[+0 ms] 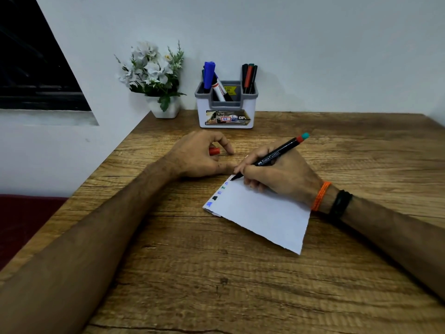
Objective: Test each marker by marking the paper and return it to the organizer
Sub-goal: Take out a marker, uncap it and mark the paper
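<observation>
My right hand (pixel 279 174) grips a thin black marker (pixel 272 156) with a red and teal end, its tip touching the far corner of the white paper (pixel 260 213). Several small colour marks run along the paper's left edge. Beside that corner rests my left hand (pixel 199 155), its fingers closed on a red cap (pixel 214 151). The white and grey organizer (pixel 226 116) stands at the back of the table, with a blue marker (pixel 209 74), a white marker and several thin pens (pixel 249 77) in it.
A white pot of artificial flowers (pixel 156 80) stands left of the organizer against the wall. The wooden table (pixel 216 285) has its left edge running diagonally, with a dark red seat (pixel 21 218) below it. My right wrist wears orange and black bands.
</observation>
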The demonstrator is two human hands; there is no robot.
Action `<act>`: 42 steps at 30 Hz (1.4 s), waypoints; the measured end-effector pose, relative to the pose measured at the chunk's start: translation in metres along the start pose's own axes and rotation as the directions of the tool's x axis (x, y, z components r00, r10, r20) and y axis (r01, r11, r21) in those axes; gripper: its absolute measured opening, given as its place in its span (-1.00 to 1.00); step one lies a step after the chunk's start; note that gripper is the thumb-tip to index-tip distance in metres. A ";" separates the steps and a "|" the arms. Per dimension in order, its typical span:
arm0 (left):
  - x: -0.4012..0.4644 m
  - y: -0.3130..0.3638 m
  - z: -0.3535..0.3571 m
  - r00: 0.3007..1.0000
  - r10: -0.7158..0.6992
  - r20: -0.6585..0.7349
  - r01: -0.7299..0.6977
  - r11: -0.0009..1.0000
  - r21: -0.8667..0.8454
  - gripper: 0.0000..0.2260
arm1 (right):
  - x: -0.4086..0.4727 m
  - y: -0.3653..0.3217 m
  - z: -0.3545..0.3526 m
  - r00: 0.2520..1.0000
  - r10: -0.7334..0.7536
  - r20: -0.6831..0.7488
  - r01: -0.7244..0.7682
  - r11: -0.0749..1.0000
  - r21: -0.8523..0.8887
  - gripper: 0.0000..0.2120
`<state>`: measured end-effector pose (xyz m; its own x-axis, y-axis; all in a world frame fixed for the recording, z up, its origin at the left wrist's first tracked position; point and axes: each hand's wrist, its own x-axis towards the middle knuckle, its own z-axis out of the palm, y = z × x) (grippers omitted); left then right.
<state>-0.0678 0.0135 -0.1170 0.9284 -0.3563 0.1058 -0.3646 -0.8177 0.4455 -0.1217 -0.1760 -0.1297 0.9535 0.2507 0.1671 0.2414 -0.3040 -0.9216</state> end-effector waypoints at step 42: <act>0.005 -0.006 0.000 0.996 -0.073 -0.060 0.032 0.857 -0.514 -0.83 | 0.013 -0.017 -0.026 0.997 0.076 0.021 -0.078 0.906 0.415 -0.71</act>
<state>-0.0609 0.0169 -0.1193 0.9552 -0.2679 0.1260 -0.2457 -0.4798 0.8423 -0.1082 -0.1913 -0.1032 0.9651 0.2462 0.0892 0.0697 0.0867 -0.9938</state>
